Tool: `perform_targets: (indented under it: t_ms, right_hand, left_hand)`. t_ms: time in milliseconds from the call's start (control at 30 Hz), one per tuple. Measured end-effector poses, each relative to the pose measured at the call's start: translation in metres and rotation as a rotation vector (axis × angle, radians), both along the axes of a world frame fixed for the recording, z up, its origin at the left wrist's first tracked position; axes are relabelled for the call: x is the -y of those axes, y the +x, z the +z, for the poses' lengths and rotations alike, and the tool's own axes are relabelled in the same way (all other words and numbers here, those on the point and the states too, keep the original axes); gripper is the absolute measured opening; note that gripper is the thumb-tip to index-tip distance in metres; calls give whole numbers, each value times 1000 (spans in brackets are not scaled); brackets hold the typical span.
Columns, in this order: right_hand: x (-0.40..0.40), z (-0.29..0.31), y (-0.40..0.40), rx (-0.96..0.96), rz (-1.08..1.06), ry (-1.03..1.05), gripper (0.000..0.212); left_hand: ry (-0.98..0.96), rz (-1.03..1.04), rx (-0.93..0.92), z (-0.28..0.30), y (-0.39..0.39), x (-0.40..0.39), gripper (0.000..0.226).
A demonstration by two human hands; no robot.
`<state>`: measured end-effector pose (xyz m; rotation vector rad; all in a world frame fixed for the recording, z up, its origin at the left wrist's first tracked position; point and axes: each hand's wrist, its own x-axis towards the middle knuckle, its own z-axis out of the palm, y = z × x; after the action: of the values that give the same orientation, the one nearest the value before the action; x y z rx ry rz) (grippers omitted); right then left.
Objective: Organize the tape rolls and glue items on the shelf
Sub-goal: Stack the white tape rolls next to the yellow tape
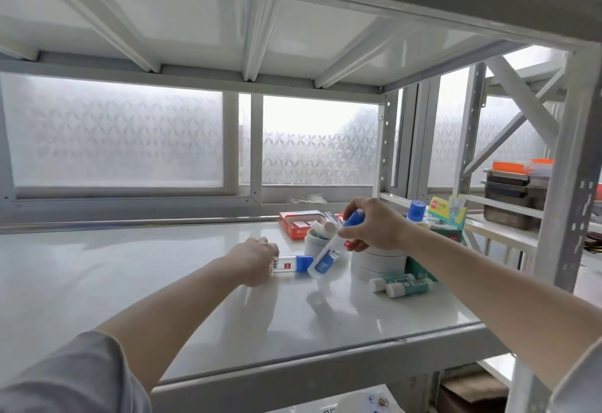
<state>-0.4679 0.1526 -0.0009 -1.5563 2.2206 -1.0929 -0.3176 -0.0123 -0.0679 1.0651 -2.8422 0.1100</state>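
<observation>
Right hand [378, 223] grips tilted glue bottle [329, 254] mid-shelf [130, 282].

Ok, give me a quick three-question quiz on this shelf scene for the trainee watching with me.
1. True or false: the right hand holds a blue-capped glue bottle tilted, its base down toward the shelf.
2. Which is the left hand gripping? A) a tape roll B) a glue bottle lying flat C) the red box
3. Fill in: two green-labelled glue sticks lie in front of the stacked white ____.

Key: 1 true; 2 B; 3 tape rolls.
</observation>
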Motion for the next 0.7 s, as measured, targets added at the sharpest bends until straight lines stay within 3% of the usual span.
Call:
perform_targets:
  t_ms: [100, 200, 333, 433, 700]
  right_hand:
    - [4, -21, 2, 260, 12, -37, 20]
    - [12, -47, 4, 377, 34, -36, 22]
    - [26, -65, 0, 100, 41, -32, 31]
    - [29, -74, -2, -99, 62, 7, 35]
    - [31, -74, 4, -371, 49, 29, 41]
  left_hand:
    - [65, 14, -37, 1, -2, 0, 40]
    - [222, -15, -137, -1, -3, -2, 39]
    - [529, -35, -382, -6, -3, -2, 55]
    - [759, -65, -452, -3, -5, -6, 62]
    - [596, -166, -335, -16, -20, -13, 67]
